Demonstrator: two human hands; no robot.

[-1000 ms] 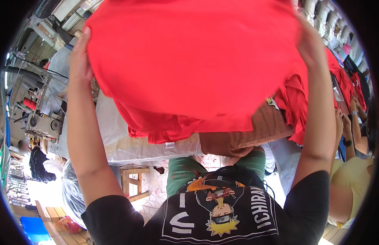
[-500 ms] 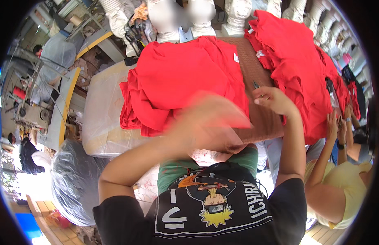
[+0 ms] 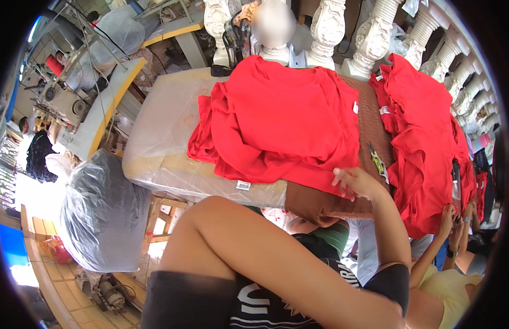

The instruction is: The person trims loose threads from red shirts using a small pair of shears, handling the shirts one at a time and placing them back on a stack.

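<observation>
Right hand (image 3: 357, 183) loosely open, fingertips resting on near edge of red shirt pile (image 3: 282, 123), pile spread across plastic-covered tabletop (image 3: 161, 137) beside brown cloth (image 3: 325, 204), left hand out of view, bent elbow low in foreground.

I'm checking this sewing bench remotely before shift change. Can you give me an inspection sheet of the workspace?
Surface: table wrapped in clear plastic, brown cloth over the near edge.
Job's things: spread red garment; red garment pile to its right.
Clutter: small snips on the brown cloth.
Hands: right hand at the garment's hem; left hand out of view.
Cables: wires at sewing machines, far left.
Surroundings: white balusters; big plastic sack.
</observation>
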